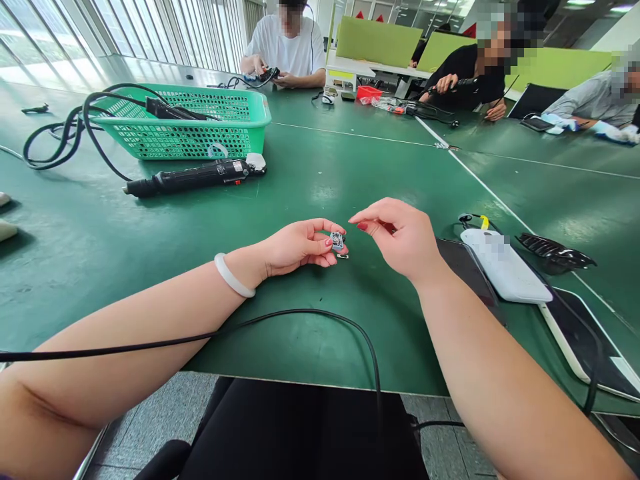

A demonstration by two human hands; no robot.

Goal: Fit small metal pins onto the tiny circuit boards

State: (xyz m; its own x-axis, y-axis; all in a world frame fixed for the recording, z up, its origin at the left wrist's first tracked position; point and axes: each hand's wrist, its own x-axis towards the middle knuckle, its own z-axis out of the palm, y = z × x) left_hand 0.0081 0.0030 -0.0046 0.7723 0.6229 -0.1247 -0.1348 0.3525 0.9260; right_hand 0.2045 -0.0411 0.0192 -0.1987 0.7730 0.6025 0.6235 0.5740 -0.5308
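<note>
My left hand (305,243) pinches a small grey boxy part with dark detail on its face (337,240) between thumb and fingers, just over the green table. Close below it shows a tiny pale metallic piece (343,256); whether it touches my fingers or lies on the table I cannot tell. A short gap to the right is my right hand (397,233), thumb and index drawn together in a pinch pointing at the part. Anything between those fingertips is too small or hidden to make out.
A black electric screwdriver (195,177) lies before a green basket (185,137) holding cabled tools. A black cable (300,311) crosses near the table edge. On the right are a white power bank (505,263), phones (585,340) and black glossy wrapping (555,252). Several people sit across.
</note>
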